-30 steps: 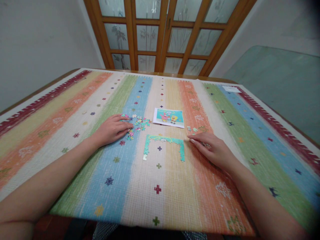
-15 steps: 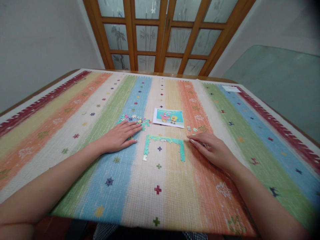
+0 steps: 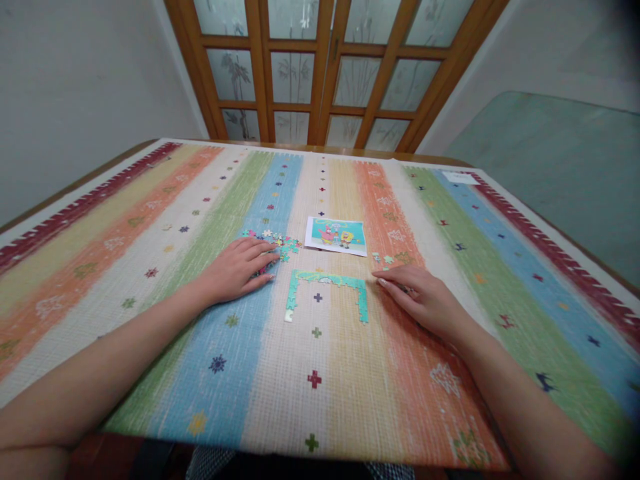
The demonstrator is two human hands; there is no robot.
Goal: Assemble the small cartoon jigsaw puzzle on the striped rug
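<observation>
- Left hand (image 3: 237, 270): easing back slightly, fingers bending, a little parted; whether gripping anything, cannot tell.
- Right hand (image 3: 420, 297): staying put, fingertips bunching close; hold unclear.
- Three-sided jigsaw border (image 3: 330, 277): lying between hands, gaining no piece.
- Loose jigsaw pieces (image 3: 290, 248): lying partly beneath left hand.

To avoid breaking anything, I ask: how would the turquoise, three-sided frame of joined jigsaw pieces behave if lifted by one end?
The turquoise three-sided jigsaw frame would probably sag or come apart, being a narrow chain of interlocked pieces. It looks light, since the pieces seem thin. Lying flat, it seems unlikely to roll.
</observation>
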